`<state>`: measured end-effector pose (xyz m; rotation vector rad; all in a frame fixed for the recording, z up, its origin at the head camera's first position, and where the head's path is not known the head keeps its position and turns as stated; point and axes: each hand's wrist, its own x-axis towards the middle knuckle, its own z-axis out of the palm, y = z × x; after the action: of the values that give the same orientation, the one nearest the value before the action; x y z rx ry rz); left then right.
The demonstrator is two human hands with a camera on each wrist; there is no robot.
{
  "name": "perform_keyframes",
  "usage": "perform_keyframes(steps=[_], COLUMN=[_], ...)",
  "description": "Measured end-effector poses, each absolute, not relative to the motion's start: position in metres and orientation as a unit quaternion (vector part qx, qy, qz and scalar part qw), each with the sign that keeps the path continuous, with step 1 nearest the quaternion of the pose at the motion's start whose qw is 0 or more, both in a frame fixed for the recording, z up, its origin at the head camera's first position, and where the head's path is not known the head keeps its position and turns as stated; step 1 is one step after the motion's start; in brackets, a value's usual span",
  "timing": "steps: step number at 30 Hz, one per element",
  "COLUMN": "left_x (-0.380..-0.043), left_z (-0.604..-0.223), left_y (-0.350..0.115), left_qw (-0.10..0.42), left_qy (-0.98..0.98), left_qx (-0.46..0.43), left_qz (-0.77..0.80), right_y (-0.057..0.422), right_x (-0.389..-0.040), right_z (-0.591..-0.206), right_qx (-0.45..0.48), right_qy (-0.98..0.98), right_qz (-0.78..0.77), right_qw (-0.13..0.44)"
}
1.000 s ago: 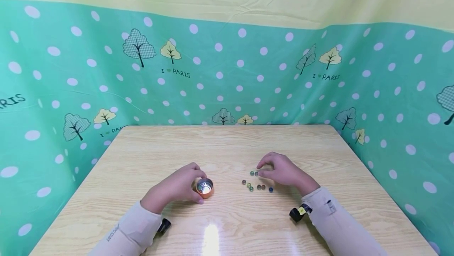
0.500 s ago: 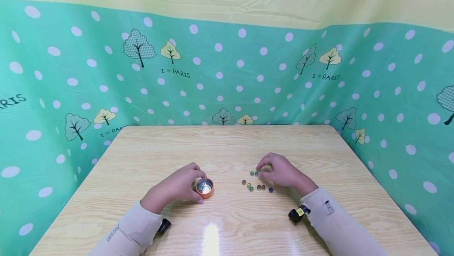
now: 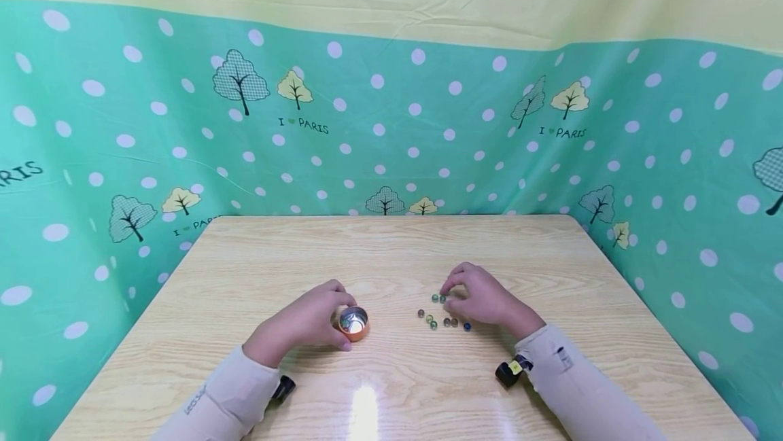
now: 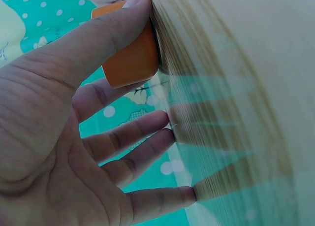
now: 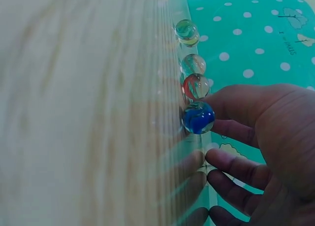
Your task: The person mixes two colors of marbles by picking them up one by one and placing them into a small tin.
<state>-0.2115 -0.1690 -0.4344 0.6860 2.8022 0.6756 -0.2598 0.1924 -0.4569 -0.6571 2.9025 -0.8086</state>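
My left hand (image 3: 312,319) holds a small orange tin (image 3: 361,333) with a shiny inside, its thumb and index finger at the sides. A greenish marble (image 3: 346,323) shows inside it. In the left wrist view the thumb lies across the orange wall (image 4: 135,58) and the other fingers touch the table. My right hand (image 3: 480,295) has thumb and index fingertips right at a glass marble (image 3: 442,299); another greenish marble (image 3: 435,298) lies beside it. Nearer marbles hide these fingertips in the right wrist view, so I cannot tell whether they grip it.
Several more marbles lie on the wooden table (image 3: 391,257): a brownish one (image 3: 421,313), a yellow-green one (image 3: 429,319), a green one (image 3: 433,325), two brownish ones (image 3: 450,323) and a blue one (image 3: 467,327). A patterned green curtain (image 3: 391,149) stands behind the table.
My right hand has shifted slightly left and down, its thumb and index fingertips coming closer about the marble. The left hand and tin have stayed in place.
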Motion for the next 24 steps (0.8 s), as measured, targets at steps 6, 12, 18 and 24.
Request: perform_keyframes(steps=[6, 12, 18, 24], left_x=[-0.2117, -0.2115, -0.2115, -0.2105], left_z=[-0.4338, -0.4332, -0.4332, -0.4324], left_y=[-0.1682, -0.1676, -0.1670, -0.1667], left_qw=[0.089, 0.089, 0.084, 0.083], left_qy=[0.943, 0.944, 0.944, 0.945], left_qx=[0.228, 0.225, 0.230, 0.230], left_qz=[0.224, 0.224, 0.220, 0.218], right_y=[0.1914, 0.1915, 0.1913, 0.1915], right_x=[-0.2597, -0.2604, -0.2601, -0.2602], right_z=[-0.4565, -0.4578, -0.4590, -0.4597], right_qx=[-0.216, -0.219, -0.217, -0.224], right_qy=[0.941, 0.941, 0.941, 0.940], right_qz=[-0.258, -0.258, -0.258, -0.256], right_qw=[0.022, 0.015, 0.015, 0.009])
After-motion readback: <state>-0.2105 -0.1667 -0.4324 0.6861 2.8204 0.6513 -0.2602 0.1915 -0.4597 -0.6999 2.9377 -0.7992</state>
